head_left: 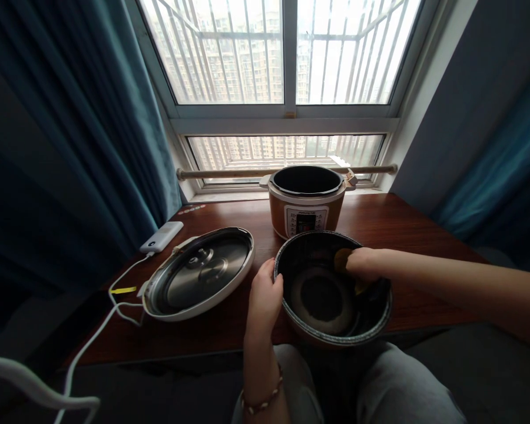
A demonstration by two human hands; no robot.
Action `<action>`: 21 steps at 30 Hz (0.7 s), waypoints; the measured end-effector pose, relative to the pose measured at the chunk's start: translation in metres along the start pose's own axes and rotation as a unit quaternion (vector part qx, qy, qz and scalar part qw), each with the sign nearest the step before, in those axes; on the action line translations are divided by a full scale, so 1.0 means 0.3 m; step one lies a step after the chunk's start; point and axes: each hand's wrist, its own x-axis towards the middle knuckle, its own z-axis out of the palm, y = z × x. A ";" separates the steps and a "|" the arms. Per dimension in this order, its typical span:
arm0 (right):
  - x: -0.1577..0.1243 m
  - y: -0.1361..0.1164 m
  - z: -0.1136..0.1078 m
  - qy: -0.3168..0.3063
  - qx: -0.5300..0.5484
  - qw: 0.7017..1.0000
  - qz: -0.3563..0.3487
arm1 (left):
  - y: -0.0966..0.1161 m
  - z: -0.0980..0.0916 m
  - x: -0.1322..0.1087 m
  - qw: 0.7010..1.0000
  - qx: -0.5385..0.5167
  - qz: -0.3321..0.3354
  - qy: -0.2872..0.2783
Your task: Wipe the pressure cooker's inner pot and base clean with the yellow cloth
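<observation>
Head view: the black inner pot tilts toward you at the table's near edge, before the electric cooker. It could tip if your left hand, gripping the left rim, slackens under right-side pressure. Your right hand reaches inside, closed on a yellow wiping pad.

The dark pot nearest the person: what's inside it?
Inside the dark pot, the right hand holds a yellowish pad near one side, and a pale ring shows lower down. The hand covers part of the pad and the surface behind it.
</observation>
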 end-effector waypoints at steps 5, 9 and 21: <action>0.098 -0.055 -0.003 -0.303 -0.026 0.933 -0.190 | -0.009 0.005 0.008 1.000 -0.026 0.003 0.002; 0.164 -0.099 0.053 -0.338 -0.093 0.839 -0.415 | -0.011 0.007 0.010 1.000 -0.030 0.001 0.007; 0.137 -0.102 0.137 -0.445 -0.097 0.831 -0.318 | -0.011 0.019 0.015 0.999 0.027 0.010 0.035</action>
